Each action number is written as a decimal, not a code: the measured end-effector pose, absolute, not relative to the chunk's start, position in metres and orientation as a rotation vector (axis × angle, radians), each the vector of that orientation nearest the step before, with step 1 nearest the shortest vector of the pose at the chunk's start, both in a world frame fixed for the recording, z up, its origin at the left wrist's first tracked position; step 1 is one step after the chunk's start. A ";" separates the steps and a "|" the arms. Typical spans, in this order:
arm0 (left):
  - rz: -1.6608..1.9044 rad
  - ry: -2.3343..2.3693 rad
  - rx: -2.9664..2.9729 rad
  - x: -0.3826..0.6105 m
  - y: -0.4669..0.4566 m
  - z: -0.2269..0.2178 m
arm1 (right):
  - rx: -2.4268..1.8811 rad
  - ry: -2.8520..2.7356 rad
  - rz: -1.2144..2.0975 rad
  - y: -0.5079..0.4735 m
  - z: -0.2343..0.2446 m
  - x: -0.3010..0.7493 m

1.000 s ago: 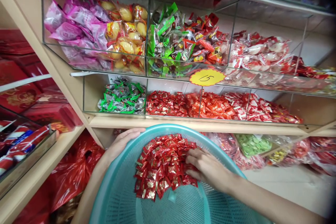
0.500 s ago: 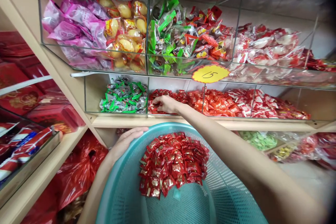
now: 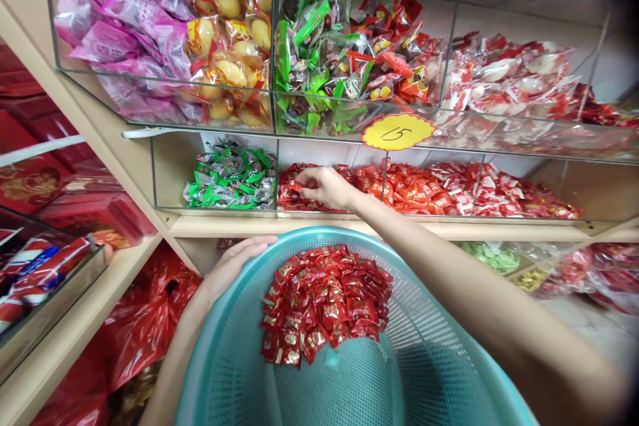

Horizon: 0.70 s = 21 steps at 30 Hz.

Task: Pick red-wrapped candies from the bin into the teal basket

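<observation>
A teal mesh basket [image 3: 219,346] is tilted toward me below the lower shelf, with a heap of small red-and-gold wrapped candies [image 3: 329,299] against its far side. My left hand [image 3: 238,263] grips the basket's left rim. Above the basket, my right hand [image 3: 327,188] reaches into a clear shelf bin at the red-wrapped candies [image 3: 289,194] there. Its fingers are curled toward the thumb; whatever lies between them is too small to make out.
Green-and-silver candies [image 3: 232,176] fill the bin on the left; orange-red candies [image 3: 419,188] lie to the right. A yellow price tag [image 3: 398,132] marked 15 hangs above. The wooden shelf edge [image 3: 479,231] runs behind the basket. Red plastic bags [image 3: 150,319] sit lower left.
My right hand has lifted slightly and shifted right within the bin, its fingers more curled. The view has moved a little; my left hand stays on the basket rim.
</observation>
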<state>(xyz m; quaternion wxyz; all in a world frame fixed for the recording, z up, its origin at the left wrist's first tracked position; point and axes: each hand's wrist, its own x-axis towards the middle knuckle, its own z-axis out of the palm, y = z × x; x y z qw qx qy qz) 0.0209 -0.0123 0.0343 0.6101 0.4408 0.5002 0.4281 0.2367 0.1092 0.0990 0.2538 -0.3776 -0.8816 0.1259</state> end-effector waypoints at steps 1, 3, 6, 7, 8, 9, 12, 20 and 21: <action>0.982 1.158 1.031 0.021 -0.013 0.035 | -0.977 -2.353 0.349 0.097 0.105 0.244; 0.978 1.168 1.045 0.021 -0.013 0.037 | -0.874 -2.297 0.339 0.068 0.117 0.259; 0.994 1.184 1.063 0.024 -0.015 0.041 | -0.829 -2.327 0.316 0.018 0.120 0.284; 1.002 1.189 1.072 0.024 -0.016 0.042 | -0.824 -2.358 0.339 0.004 0.116 0.291; 1.011 1.194 1.081 0.025 -0.017 0.044 | -0.824 -2.410 0.361 -0.010 0.110 0.298; 1.018 1.200 1.088 0.026 -0.018 0.046 | -0.823 -2.464 0.382 -0.021 0.102 0.304; 1.016 1.205 1.103 0.028 -0.021 0.051 | -0.874 -2.648 0.426 -0.042 0.072 0.317; 1.016 1.248 1.087 0.029 -0.025 0.054 | -0.945 -2.891 0.310 -0.053 0.028 0.316; 1.021 1.251 1.084 0.030 -0.026 0.055 | -0.947 -2.900 0.281 -0.053 0.026 0.314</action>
